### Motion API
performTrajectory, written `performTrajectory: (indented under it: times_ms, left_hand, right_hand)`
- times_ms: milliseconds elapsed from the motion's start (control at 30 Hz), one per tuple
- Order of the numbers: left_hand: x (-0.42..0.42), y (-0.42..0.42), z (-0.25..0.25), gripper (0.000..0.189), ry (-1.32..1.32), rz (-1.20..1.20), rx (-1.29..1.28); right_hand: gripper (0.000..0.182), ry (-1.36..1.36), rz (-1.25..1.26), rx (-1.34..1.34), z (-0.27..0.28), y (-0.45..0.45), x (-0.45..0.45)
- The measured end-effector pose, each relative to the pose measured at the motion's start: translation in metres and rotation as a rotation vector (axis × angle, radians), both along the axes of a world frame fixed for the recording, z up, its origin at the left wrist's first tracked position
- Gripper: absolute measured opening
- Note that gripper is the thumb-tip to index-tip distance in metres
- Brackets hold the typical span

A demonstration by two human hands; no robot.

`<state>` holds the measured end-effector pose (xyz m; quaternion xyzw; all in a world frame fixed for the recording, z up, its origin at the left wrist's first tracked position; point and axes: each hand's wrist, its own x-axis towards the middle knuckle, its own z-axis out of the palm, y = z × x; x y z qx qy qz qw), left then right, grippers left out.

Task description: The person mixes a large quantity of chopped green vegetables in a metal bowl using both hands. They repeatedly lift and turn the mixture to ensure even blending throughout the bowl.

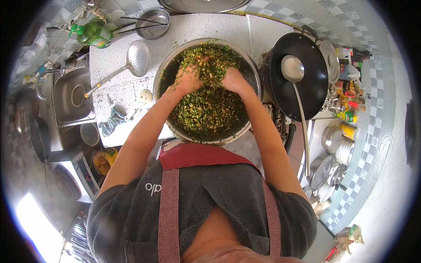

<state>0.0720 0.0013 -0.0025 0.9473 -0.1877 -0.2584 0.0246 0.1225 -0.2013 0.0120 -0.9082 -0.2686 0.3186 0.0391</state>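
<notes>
A large stainless steel bowl [256, 72] stands on the speckled white counter in front of me. Chopped greens mixed with small pale and orange bits [207, 115] fill much of it. Both hands are inside the bowl, towards its far side. My left hand [189, 79] is in the mixture, its fingers partly covered with green bits. Opposite it, my right hand [234, 80] reaches into the same heap, its fingertips hidden. Between the two hands a mound of the mixture is raised, and some bits look blurred. How firmly each hand grips cannot be seen.
Left of the bowl lie a perforated skimmer [138, 59], a knitted cloth [113, 122] and a sink [73, 95]. A small steel pan [153, 24] with chopsticks and a green pump bottle [92, 34] stand farther back. At right is a black wok [309, 95] holding a long-handled ladle [292, 68].
</notes>
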Motion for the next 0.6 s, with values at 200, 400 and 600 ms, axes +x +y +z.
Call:
performTrajectory:
  times_ms: [200, 400, 600]
  left_hand:
    - [0.044, 0.006, -0.068, 0.061, 0.192, 0.052, -0.236]
    - [-0.003, 0.017, 0.032, 0.056, 0.13, 0.004, -0.279]
    - [0.026, 0.025, -0.081, 0.05, 0.072, 0.258, -0.425]
  right_hand:
    - [0.014, -0.037, 0.273, -0.036, -0.113, -0.05, 0.001]
    - [0.018, 0.022, 0.124, 0.315, -0.011, -0.038, -0.006]
    - [0.024, 0.129, -0.325, 0.104, -0.017, 0.018, 0.037]
